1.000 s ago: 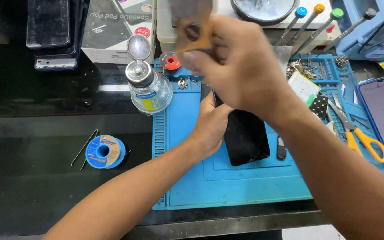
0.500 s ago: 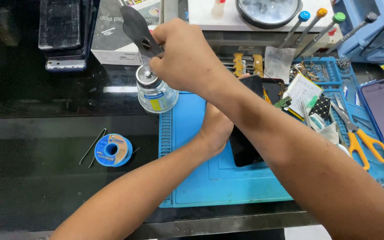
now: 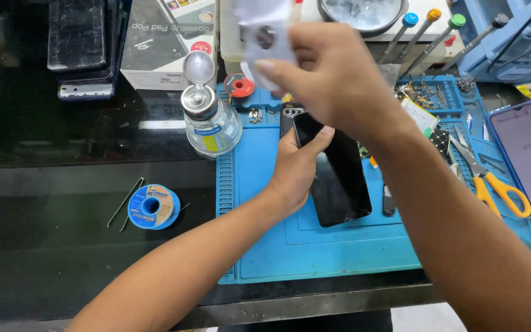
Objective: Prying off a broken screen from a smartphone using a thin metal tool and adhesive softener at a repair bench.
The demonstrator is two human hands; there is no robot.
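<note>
L hand [image 3: 299, 169] clamped on left edge of black glass-faced phone [image 3: 338, 175], lying mid blue silicone work mat [image 3: 314, 258]. R hand [image 3: 333, 77] raised above, fingers pinched on blurred white cloth piece [image 3: 259, 37]. Clear glass pump bottle [image 3: 207, 120] just beside mat's left edge. Bare mat toward near edge.

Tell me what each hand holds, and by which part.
Left hand grips the black phone by its left edge; right hand pinches a blurred white piece by its lower right edge.
</note>
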